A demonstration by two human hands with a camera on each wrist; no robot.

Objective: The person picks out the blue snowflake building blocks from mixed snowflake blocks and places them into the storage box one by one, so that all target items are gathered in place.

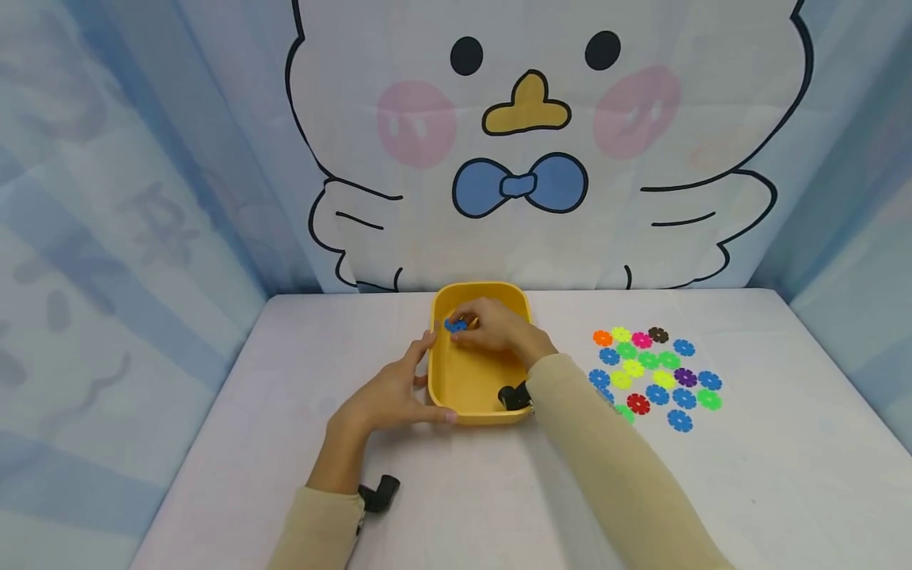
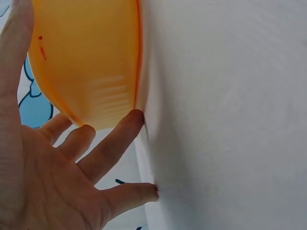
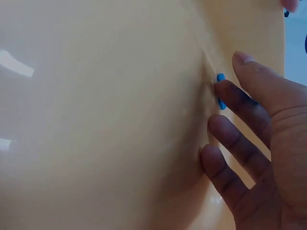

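A yellow tray (image 1: 473, 396) stands toward the back of the white table. Beside its left wall is my left hand (image 1: 388, 396); its fingers are spread, with fingertips against the outside, and the thumb lies at the near left corner. In the left wrist view those fingers (image 2: 112, 146) look fairly straight along the tray wall (image 2: 91, 62). My right hand (image 1: 492, 324) reaches into the tray's far part, beside blue flower-shaped plastic pieces (image 1: 456, 325). In the right wrist view a fingertip touches one blue piece (image 3: 221, 103), while the thumb stands apart from it.
Many flower-shaped discs (image 1: 657, 394) in blue, green, yellow, red and other colours lie scattered to the tray's right. Behind the table (image 1: 285, 380) hangs a curtain (image 1: 527, 245) with a cartoon figure. Black wrist cameras (image 1: 381, 492) sit at both sleeves.
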